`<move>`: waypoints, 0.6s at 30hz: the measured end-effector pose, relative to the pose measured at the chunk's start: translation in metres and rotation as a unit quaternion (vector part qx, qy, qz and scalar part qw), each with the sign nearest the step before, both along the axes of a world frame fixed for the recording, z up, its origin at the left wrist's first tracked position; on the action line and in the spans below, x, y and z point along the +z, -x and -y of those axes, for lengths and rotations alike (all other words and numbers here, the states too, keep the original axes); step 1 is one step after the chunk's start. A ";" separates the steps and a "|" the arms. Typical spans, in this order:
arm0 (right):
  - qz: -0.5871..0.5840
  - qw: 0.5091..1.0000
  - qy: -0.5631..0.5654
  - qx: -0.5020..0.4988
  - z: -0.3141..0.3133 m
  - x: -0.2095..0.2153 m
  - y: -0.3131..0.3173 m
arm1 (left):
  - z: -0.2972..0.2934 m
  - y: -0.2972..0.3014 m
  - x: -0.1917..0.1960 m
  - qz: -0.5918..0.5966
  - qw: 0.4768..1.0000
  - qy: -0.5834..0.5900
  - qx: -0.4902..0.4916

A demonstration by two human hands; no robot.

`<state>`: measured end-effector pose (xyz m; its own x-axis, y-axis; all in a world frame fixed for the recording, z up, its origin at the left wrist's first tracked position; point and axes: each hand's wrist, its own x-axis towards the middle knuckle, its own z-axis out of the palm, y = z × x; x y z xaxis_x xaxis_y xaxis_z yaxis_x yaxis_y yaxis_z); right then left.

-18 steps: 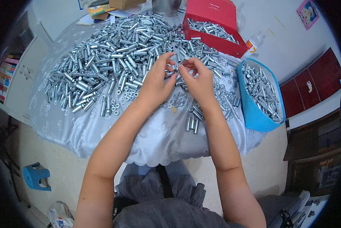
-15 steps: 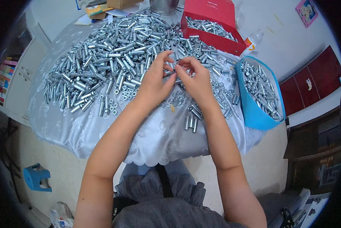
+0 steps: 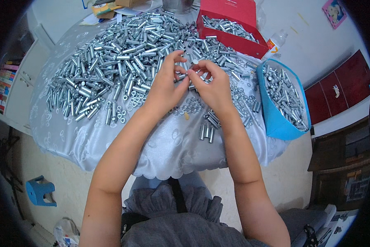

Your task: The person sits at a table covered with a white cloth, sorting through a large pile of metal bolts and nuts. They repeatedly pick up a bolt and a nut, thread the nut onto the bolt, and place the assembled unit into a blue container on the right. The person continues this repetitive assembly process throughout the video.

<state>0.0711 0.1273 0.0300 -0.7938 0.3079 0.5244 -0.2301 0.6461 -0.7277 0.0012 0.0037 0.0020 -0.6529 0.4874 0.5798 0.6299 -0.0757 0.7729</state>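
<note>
My left hand [image 3: 167, 84] and my right hand [image 3: 211, 84] meet over the middle of a round table draped in a white cloth [image 3: 160, 144]. Together the fingertips pinch a small silver metal sleeve [image 3: 189, 76] between them. A big heap of silver metal sleeves [image 3: 111, 61] covers the table's far left half. Loose nuts and washers [image 3: 191, 107] lie just under my hands. A few finished sleeves [image 3: 207, 131] rest near the table's front edge.
A blue bin [image 3: 282, 101] full of metal pieces hangs at the table's right edge. A red box [image 3: 230, 26] with more pieces stands at the back. A small blue stool [image 3: 38, 191] sits on the floor at left; red cabinets [image 3: 337, 92] at right.
Both hands have stayed together over the same spot, with the fingers shifting slightly around the small piece. The camera view has drifted a little.
</note>
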 end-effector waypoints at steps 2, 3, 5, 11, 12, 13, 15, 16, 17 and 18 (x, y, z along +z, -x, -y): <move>-0.013 1.000 -0.010 0.000 -0.001 -0.002 0.000 | 0.001 0.001 0.001 -0.001 1.000 -0.006 0.004; -0.016 1.000 -0.013 0.004 -0.001 -0.002 0.000 | 0.001 0.002 0.000 0.001 1.000 -0.007 0.003; -0.021 0.999 -0.020 0.014 -0.001 -0.004 0.001 | 0.001 0.001 0.000 0.001 1.000 -0.005 0.003; 0.029 1.000 -0.008 0.007 -0.001 0.002 -0.002 | 0.001 0.001 -0.001 -0.003 1.000 0.001 0.005; 0.031 0.999 -0.003 0.006 -0.002 0.001 -0.002 | 0.001 0.001 -0.001 0.001 1.000 -0.002 0.009; 0.029 1.000 0.003 0.007 -0.002 0.001 -0.002 | 0.001 0.001 0.000 0.005 1.000 -0.004 0.012; 0.026 0.999 0.016 0.010 -0.001 0.000 -0.002 | 0.001 0.000 0.002 0.001 1.000 -0.008 0.017; 0.029 0.999 0.027 0.010 -0.001 0.000 -0.002 | 0.002 -0.001 0.003 -0.001 1.000 -0.010 0.020; 0.033 0.999 0.037 0.010 0.000 0.001 -0.002 | 0.002 -0.002 0.004 0.005 1.000 -0.013 0.018; 0.036 0.998 0.048 0.010 0.000 0.002 -0.002 | 0.001 -0.002 0.005 0.011 1.000 -0.017 0.015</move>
